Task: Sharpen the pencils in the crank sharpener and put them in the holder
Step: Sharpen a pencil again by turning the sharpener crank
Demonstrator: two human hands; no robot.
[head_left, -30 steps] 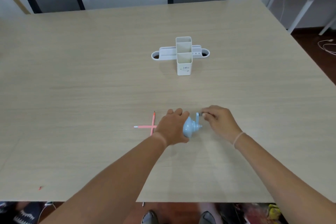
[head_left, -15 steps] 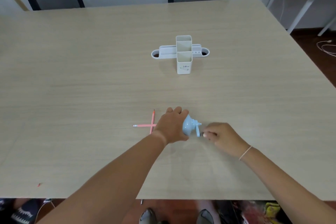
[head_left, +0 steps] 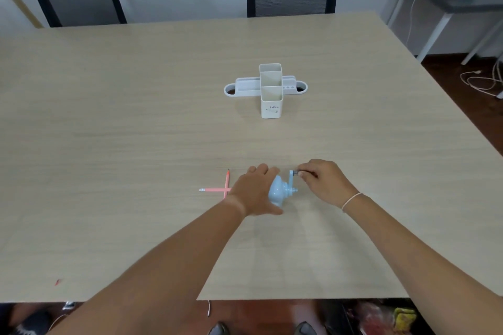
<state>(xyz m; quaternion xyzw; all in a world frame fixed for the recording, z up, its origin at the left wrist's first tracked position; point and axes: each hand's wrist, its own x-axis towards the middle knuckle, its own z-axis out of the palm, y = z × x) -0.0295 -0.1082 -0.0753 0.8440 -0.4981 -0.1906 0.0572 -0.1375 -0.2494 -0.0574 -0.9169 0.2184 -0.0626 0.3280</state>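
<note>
Held blue sharpener [head_left: 278, 192] steady, left hand [head_left: 255, 193] wrapped round it. Pinched crank knob [head_left: 293, 173], right hand [head_left: 324, 182]. Looked light, slippery plastic. Pink pencils [head_left: 217, 190] crossed left of sharpener; holder [head_left: 270, 90] far behind.

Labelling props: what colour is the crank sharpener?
Light blue; the sharpener shows in the head view, the only one.

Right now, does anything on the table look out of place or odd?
Mostly tidy. Two pink pencils lie crossed over each other beside the left hand, and a small red scrap sits alone near the table's near-left edge.
</note>
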